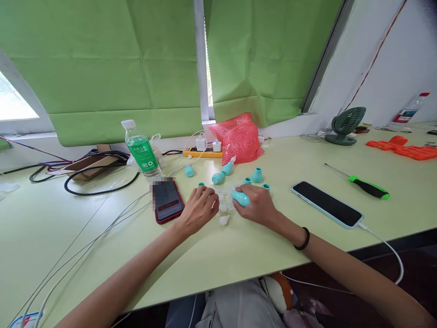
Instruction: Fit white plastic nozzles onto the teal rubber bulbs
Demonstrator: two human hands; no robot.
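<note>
My right hand (pixel 260 206) is closed around a teal squeeze bulb (pixel 241 198), its rounded end pointing left. Just across from it, my left hand (pixel 200 208) rests low over the table with its fingers curled together; whatever its fingertips hold is hidden. Small clear plastic pieces (pixel 223 205) lie between the two hands, and a whitish tip (pixel 224 220) sits nearer to me. Beyond the hands are several more teal bulbs, among them an upright one (pixel 257 175), one on its side (pixel 217 178), and one with a clear tip (pixel 227 168).
A red-cased phone (pixel 169 200) lies beside my left hand, a charging phone (pixel 327 204) and screwdriver (pixel 370 187) to the right. Farther back stand a green-labelled bottle (pixel 143 152), power strip (pixel 205 153), pink bubble wrap (pixel 241 139) and fan (pixel 346 125). Cables (pixel 99 237) cross the left side.
</note>
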